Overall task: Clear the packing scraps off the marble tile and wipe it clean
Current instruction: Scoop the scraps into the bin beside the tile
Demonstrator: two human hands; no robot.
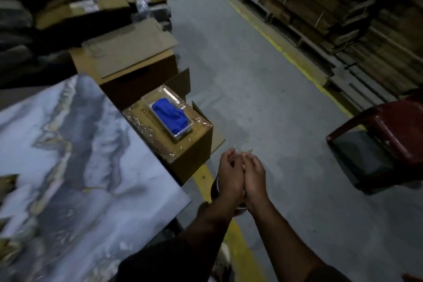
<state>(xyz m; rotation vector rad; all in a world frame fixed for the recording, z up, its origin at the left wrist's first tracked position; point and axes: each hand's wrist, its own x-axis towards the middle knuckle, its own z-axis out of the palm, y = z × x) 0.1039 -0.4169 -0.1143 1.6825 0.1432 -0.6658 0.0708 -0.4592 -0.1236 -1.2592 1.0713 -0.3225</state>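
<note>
The marble tile (75, 155) lies flat at the left, grey-white with dark and gold veins. Brownish scraps (9, 184) sit on its left edge, blurred. Just beside its right edge stands a taped carton (183, 144), and on top of that a clear tray (170, 114) holding a blue cloth (170, 115). Behind it are more cartons (137, 73) and flat cardboard sheets.

Off the tile, over the grey floor (251, 75), the left hand (230, 177) and right hand (254, 178) are pressed together, palms inward, fingers pointing away. Small pale bits show at the fingertips (231, 152); whether the hands are cupped round anything I cannot tell.

A yellow line (290, 57) runs along the floor, with stacked pallets beyond it and a dark red chair (389, 142) at the right.
</note>
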